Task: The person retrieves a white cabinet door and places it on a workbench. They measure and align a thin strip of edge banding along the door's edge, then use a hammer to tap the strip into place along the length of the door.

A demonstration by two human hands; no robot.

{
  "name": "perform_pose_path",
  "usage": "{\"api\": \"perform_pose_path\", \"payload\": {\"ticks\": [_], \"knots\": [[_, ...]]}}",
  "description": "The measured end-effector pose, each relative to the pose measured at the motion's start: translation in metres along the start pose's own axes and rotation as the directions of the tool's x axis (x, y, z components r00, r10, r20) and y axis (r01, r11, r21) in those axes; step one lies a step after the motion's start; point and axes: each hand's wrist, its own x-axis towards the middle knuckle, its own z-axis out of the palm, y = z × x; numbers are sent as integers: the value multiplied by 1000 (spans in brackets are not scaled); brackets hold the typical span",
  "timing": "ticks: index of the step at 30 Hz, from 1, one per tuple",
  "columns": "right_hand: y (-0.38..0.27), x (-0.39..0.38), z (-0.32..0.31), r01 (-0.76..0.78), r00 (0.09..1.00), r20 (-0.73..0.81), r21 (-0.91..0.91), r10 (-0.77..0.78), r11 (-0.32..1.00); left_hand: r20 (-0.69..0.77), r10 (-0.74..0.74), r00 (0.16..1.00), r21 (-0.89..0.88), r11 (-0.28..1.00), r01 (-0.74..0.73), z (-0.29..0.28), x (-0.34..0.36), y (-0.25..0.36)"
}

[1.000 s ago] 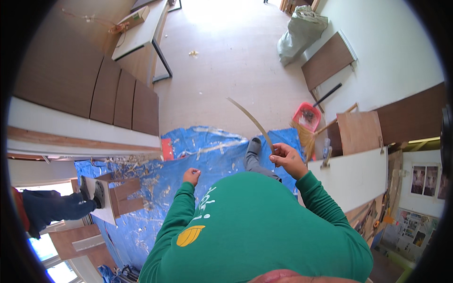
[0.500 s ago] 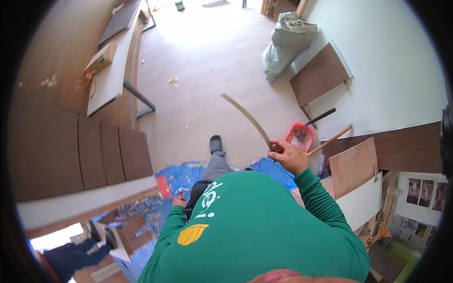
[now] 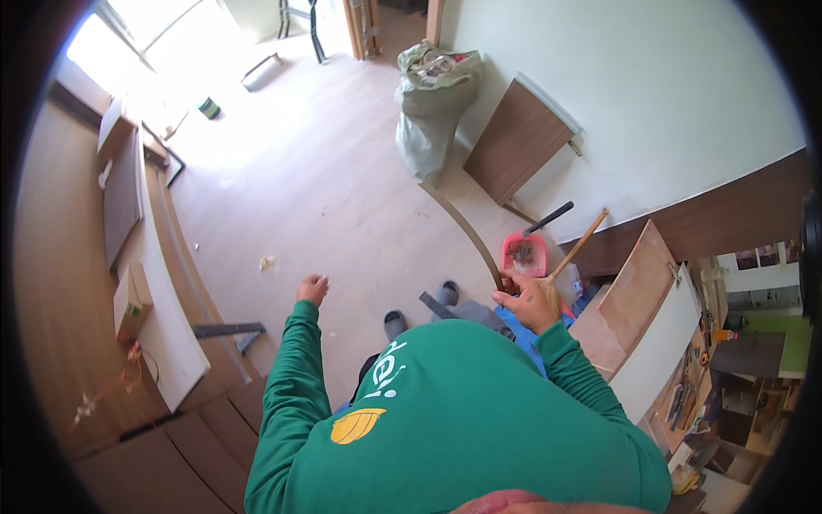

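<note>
My right hand (image 3: pixel 528 301) is closed on a long, thin, greyish-brown strip of edging (image 3: pixel 467 228) by its near end. The strip rises and curves away to the far left. Just behind that hand are the straw-coloured head and wooden handle of a broom (image 3: pixel 585 242). Close by is a red dustpan (image 3: pixel 524 254) with debris in it and a black handle. My left hand (image 3: pixel 313 289) is held out over the floor, its fingers loosely curled together, with no object visible in them.
A stuffed pale sack (image 3: pixel 426 133) and a brown panel (image 3: pixel 521 141) stand along the right wall. On the left, a long white-topped board (image 3: pixel 167 343) carries a cardboard box (image 3: pixel 133 301); a dark metal leg (image 3: pixel 229 330) juts out beside it. Boards (image 3: pixel 638 291) and tools lie at right.
My view has swung, so the room has shifted and the window shows. My left hand has risen from my side and reached forward left. My right hand keeps the strip.
</note>
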Motion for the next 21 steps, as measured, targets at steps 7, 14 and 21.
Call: {"api": "perform_pose_path", "payload": {"ticks": [7, 14, 21], "knots": [[-4, 114, -31, 76, 996, -50, 45, -74, 996, 587, 458, 668, -317, 889, -330, 101, -11, 343], [-76, 211, -62, 146, 986, 81, 14, -146, 989, 599, 477, 643, -366, 877, -310, 153, 18, 452], [-29, 296, -87, -60, 966, -258, -116, 28, 991, 385, 441, 811, -156, 897, -414, 147, 174, 512]]}}
